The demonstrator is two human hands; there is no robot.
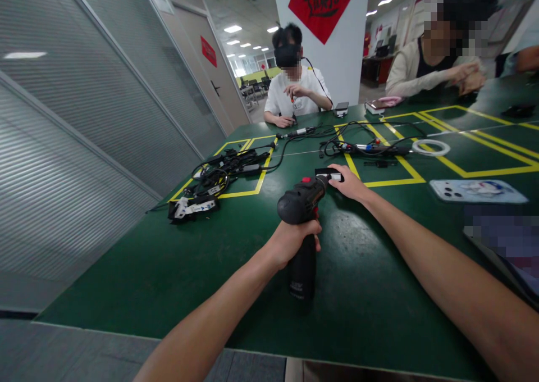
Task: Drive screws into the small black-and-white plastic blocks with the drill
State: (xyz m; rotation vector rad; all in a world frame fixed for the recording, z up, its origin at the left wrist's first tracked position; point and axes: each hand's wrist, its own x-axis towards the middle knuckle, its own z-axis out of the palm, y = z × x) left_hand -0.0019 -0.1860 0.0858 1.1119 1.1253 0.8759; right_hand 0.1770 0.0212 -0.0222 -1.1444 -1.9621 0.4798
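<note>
My left hand (292, 240) is wrapped round the grip of a black cordless drill (302, 213), held just above the green table (168, 269) with its nose pointing away from me. My right hand (349, 183) reaches to the drill's tip, fingers pinched on a small black and white part (329, 174) at the nose. The drill's base (301, 283) hangs low, near the table top.
A tangle of black cables and adapters (214, 182) lies left inside yellow tape lines. More cables (362, 146) and a white ring (430, 147) sit farther back. A phone (478, 191) lies to the right. Two people sit at the far side.
</note>
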